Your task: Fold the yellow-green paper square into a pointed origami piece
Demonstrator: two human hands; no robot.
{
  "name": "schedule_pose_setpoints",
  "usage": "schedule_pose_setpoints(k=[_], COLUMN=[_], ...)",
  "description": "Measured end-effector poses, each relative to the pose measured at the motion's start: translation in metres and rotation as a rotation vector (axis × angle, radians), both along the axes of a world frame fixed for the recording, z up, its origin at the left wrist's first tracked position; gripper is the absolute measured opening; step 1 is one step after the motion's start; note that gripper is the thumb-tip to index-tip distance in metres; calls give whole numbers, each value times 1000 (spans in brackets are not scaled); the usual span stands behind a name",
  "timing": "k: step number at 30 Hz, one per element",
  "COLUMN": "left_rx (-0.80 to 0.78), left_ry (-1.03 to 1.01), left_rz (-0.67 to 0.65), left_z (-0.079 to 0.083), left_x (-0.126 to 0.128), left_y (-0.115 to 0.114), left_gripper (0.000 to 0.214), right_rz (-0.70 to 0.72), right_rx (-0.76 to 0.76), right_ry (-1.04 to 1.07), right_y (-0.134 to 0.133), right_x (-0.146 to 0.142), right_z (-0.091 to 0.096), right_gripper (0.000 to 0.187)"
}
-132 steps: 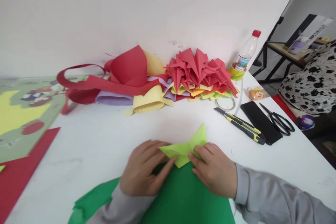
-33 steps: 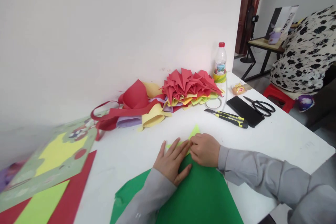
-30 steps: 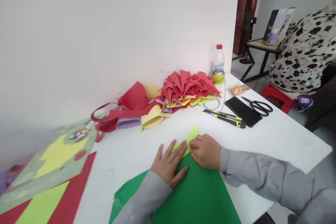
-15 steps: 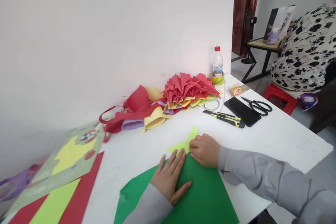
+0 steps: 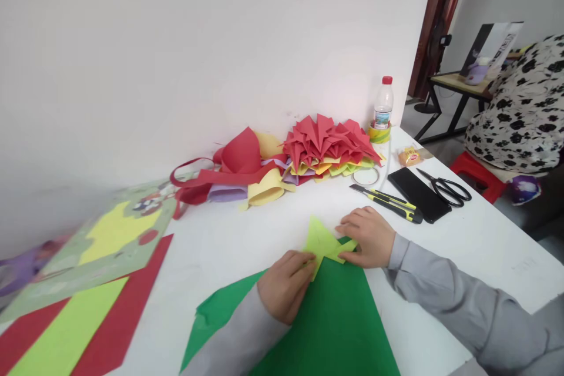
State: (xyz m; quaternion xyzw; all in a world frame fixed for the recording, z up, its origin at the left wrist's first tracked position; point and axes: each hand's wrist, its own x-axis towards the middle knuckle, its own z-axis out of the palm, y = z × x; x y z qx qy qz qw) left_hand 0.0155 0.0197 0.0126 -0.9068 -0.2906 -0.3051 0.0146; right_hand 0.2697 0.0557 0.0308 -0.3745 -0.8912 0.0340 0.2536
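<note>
Left hand [image 5: 285,282] and right hand [image 5: 368,238] pinching light-green folded paper [image 5: 321,242], bottle [image 5: 382,104] label unreadable.

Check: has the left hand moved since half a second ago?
Yes. The left hand, then flat on the dark green sheet, has curled up and now pinches the lime folded paper.
</note>
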Motion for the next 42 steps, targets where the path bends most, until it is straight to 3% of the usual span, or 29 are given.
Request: schedule_pose_setpoints(k=[5, 9, 11, 17, 23, 26, 30, 34, 42], left_rx=[-8, -20, -24, -23, 133, 76, 41, 55, 92], left_ry=[-80, -158, -192, -289, -377, -274, -228, -218, -233], left_rz=[-69, -70, -57, -17, 94, 54, 25, 23, 23], left_z=[-6, -14, -18, -25, -27, -21, -13, -11, -14], left_x=[14, 16, 15, 24, 35, 30, 22, 21, 23], left_y=[17, 12, 9, 5, 4, 3, 3, 3, 4], left_gripper=[25, 22, 21, 25, 35, 30, 30, 28, 22], right_rz=[-213, -116, -40, 149, 335, 304, 254, 260, 303], right_rx=[-213, -378, -341, -143, -253, -370, -406, -403, -334], right_ry=[137, 160, 244, 334, 288, 260, 232, 244, 245], right_y=[-16, -32, -37, -45, -48, -43, -31, -24, -23], right_x=[2, -1, -3, -7, -9, -6, 0, 3, 2], right_z=[15, 21, 24, 33, 36, 33, 23, 15, 14], right_gripper=[35, 34, 28, 35, 46, 48, 35, 20, 18])
